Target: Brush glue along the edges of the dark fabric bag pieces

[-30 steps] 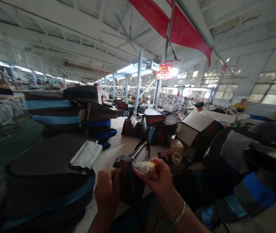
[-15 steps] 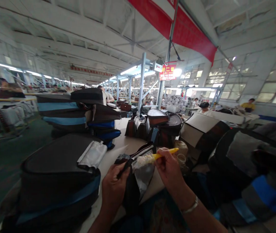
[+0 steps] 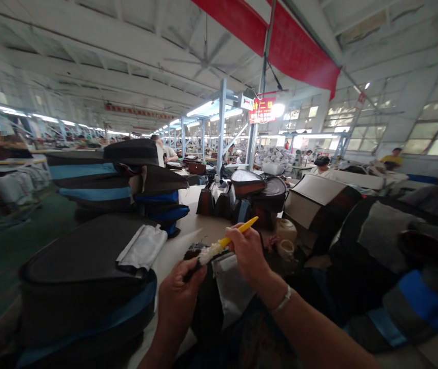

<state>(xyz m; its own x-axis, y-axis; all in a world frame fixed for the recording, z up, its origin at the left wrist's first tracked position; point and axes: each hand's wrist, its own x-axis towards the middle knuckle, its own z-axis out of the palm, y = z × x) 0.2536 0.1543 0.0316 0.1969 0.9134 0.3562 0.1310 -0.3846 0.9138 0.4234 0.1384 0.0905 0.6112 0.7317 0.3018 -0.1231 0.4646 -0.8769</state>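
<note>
My left hand [image 3: 178, 297] grips a dark bag piece [image 3: 207, 302] with a grey lining, thumb and fingers pinching its top edge. My right hand [image 3: 244, 251] holds a yellow-handled brush [image 3: 226, 240] with pale bristles. The bristles touch the top edge of the bag piece right by my left thumb. Both hands are over the near end of a pale work table [image 3: 188, 230].
Stacks of black and blue bag panels [image 3: 84, 277] fill the left; more stand behind [image 3: 119, 179]. Brown bag parts [image 3: 253, 197] and two small jars [image 3: 286, 238] sit beyond my hands. Dark and blue pieces [image 3: 388, 266] pile at the right. Other workers [image 3: 321, 166] sit farther off.
My right hand turned the brush and swept it left and down, from over the lining to the top edge by my left thumb. The left hand kept its grip.
</note>
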